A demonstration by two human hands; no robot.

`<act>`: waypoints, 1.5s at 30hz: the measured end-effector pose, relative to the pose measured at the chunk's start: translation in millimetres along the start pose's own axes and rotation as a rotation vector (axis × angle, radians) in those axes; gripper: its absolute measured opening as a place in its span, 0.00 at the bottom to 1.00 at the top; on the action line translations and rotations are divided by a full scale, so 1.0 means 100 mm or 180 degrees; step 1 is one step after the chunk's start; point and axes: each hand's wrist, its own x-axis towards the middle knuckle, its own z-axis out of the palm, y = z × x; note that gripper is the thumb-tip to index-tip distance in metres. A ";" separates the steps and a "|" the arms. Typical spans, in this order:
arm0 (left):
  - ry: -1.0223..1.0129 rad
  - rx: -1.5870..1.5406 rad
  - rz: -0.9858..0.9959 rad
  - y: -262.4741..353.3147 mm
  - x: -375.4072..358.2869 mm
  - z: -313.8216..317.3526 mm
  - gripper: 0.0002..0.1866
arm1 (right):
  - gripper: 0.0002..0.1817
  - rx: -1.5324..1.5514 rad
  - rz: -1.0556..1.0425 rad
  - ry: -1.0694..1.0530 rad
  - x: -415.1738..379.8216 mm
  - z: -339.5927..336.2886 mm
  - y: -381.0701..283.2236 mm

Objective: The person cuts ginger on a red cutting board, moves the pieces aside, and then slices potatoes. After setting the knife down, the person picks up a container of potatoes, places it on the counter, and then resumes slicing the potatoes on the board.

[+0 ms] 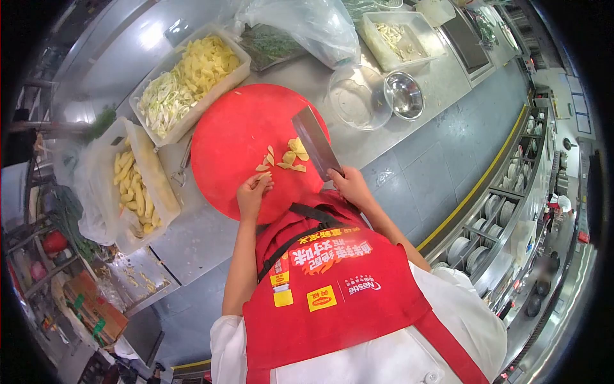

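Observation:
My right hand [352, 186] is wrapped around the handle of a cleaver [314, 139], its broad blade angled up over the right side of a round red cutting board [220, 144]. My left hand [254, 193] is closed at the board's near edge, fingertips pinched at a small pale-yellow ginger slice [265, 174]. A few loose slices [268, 155] lie just beyond those fingers. Between them and the blade sits a small cluster of cut ginger pieces [295, 152].
Left of the board stand a tub of sliced yellow and white-green vegetables [240, 72] and a tub of whole peeled pieces [167, 198]. Beyond it are plastic bags [320, 32], a clear bowl [360, 97], a steel bowl [404, 96] and another tub [422, 46]. Plate racks [492, 224] line the right.

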 end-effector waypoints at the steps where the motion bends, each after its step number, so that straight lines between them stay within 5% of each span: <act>1: -0.0018 0.0044 -0.0007 -0.01 0.00 0.00 0.13 | 0.22 -0.0013 -0.0031 0.0006 0.02 0.00 0.04; 8: -0.0052 0.0479 0.0183 0.16 0.01 0.17 0.18 | 0.21 0.0113 -0.0031 -0.0035 -0.03 -0.03 -0.08; 11: -0.0112 0.1699 0.0449 0.27 0.07 0.24 0.19 | 0.21 0.0149 -0.0092 0.0030 -0.01 -0.04 0.00; 14: 0.0353 0.3692 0.1559 0.30 0.18 0.41 0.20 | 0.22 0.0143 -0.0201 0.0189 0.06 0.00 0.20; 17: 0.0638 0.3955 0.2128 0.49 0.23 0.71 0.19 | 0.23 0.0415 0.0079 0.0118 -0.05 -0.06 0.12; 20: 0.0203 0.4398 0.1486 0.70 0.17 1.07 0.18 | 0.22 0.0368 0.0218 0.0132 -0.13 -0.10 0.11; 23: -0.0027 0.4704 0.1592 0.44 0.35 1.02 0.20 | 0.21 0.0250 -0.0056 0.0294 -0.23 -0.11 0.10; 26: 0.0070 0.4514 0.1897 0.28 0.45 0.95 0.19 | 0.21 0.0313 0.0067 0.0190 -0.35 -0.16 0.05; 29: 0.0101 0.4037 0.1339 0.49 0.33 0.97 0.19 | 0.20 0.0052 -0.0032 0.0233 -0.39 -0.13 0.09; 32: 0.0746 0.2489 0.1248 0.61 0.37 0.45 0.19 | 0.18 -0.0616 -0.0614 0.0358 -0.39 0.01 0.12; 34: 0.0911 0.2689 0.1189 0.59 0.24 -0.02 0.22 | 0.17 -0.0670 -0.0952 -0.0010 -0.27 0.17 0.21; 36: 0.1391 0.3606 0.1885 0.29 0.15 -0.54 0.23 | 0.18 -0.0917 -0.1104 -0.0437 -0.19 0.33 0.11; 40: 0.1724 0.4452 0.2361 0.26 -0.09 -0.69 0.24 | 0.19 -0.1654 -0.1184 -0.0963 -0.03 0.69 0.01; 45: 0.1142 0.2988 0.1492 0.07 -0.05 -0.65 0.21 | 0.19 -0.1377 -0.1163 -0.0135 0.07 0.68 0.05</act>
